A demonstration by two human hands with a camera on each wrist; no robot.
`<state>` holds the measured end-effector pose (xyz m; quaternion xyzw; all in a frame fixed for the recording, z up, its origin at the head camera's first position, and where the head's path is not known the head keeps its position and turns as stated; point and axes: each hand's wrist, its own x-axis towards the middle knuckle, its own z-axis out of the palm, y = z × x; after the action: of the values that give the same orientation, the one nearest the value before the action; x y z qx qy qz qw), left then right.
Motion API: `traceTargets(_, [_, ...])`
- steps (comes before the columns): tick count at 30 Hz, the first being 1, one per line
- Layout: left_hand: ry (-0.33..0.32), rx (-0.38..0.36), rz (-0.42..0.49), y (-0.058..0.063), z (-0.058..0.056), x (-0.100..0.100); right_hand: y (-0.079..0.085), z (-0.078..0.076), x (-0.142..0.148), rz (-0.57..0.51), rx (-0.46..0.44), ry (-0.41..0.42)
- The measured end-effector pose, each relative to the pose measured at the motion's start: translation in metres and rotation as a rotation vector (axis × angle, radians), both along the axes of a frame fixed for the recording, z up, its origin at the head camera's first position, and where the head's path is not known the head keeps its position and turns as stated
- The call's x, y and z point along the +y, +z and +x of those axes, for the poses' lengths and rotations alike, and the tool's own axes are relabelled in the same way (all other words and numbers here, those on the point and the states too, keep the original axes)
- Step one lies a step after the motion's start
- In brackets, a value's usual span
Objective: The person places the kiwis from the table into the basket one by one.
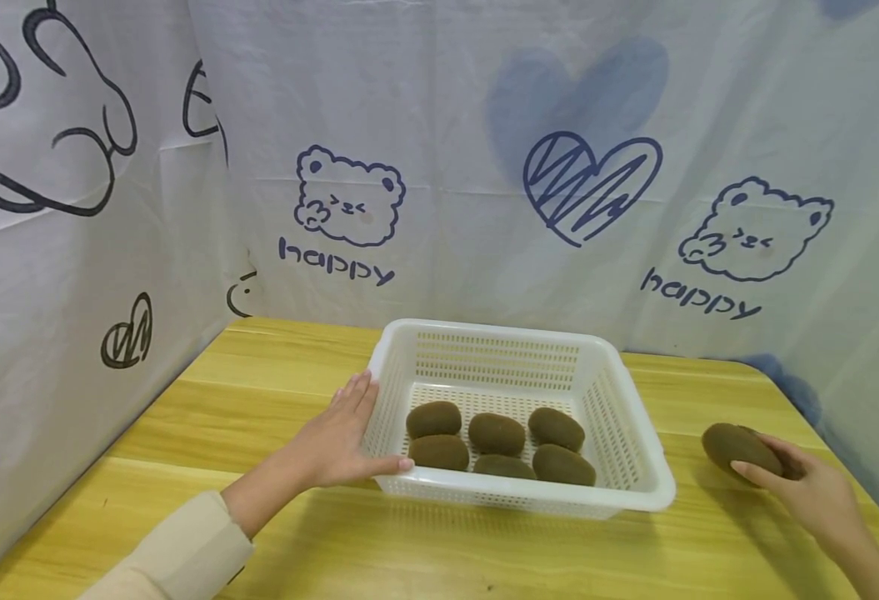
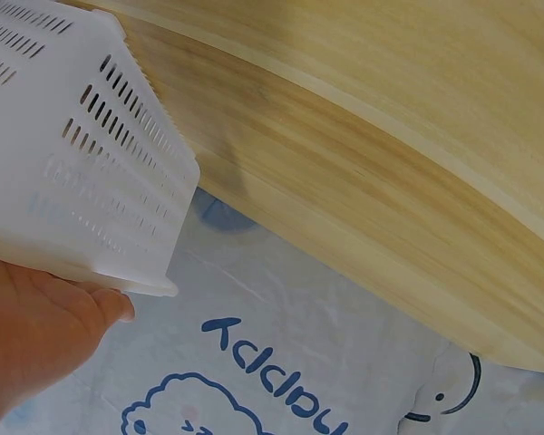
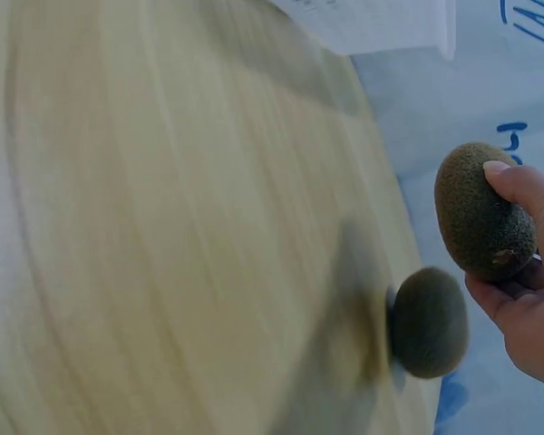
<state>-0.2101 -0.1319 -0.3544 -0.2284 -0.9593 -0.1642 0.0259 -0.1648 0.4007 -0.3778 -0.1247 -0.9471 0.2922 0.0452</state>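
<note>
A white plastic basket point(image 1: 529, 492) with slotted walls stands on the table, and several brown kiwis point(image 1: 496, 434) lie together in its front part. My left hand point(image 1: 337, 437) rests against the basket's front left corner, fingers straight along the left rim and thumb along the front rim. To the right of the basket, my right hand point(image 1: 814, 487) holds a kiwi point(image 1: 735, 446) between thumb and fingers, above the table. In the right wrist view, a second kiwi point(image 3: 429, 322) sits on the table below the held one point(image 3: 476, 213); in the head view it is mostly hidden.
The yellow wood-grain table point(image 1: 274, 542) runs back to a white cloth point(image 1: 439, 167) printed with bears and hearts. More printed cloth point(image 1: 72, 292) hangs along the left side. The table's right edge passes close to my right hand.
</note>
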Motion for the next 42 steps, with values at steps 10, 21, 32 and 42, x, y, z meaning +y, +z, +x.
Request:
traceTargets(10, [0.002, 0.01, 0.009, 0.0, 0.001, -0.002, 0.024, -0.009, -0.017, 0.011, 0.144, 0.046])
traceTargets(21, [0.001, 0.008, 0.013, -0.001, 0.001, -0.003, 0.046, -0.02, -0.045, 0.048, 0.227, 0.104])
traceTargets(32, [0.0, 0.001, 0.011, 0.0, 0.001, -0.002, 0.058, -0.034, -0.083, -0.023, 0.275, 0.189])
traceTargets(42, [-0.001, 0.002, 0.008, -0.001, 0.0, 0.0, 0.063, -0.047, -0.12, -0.084, 0.31, 0.3])
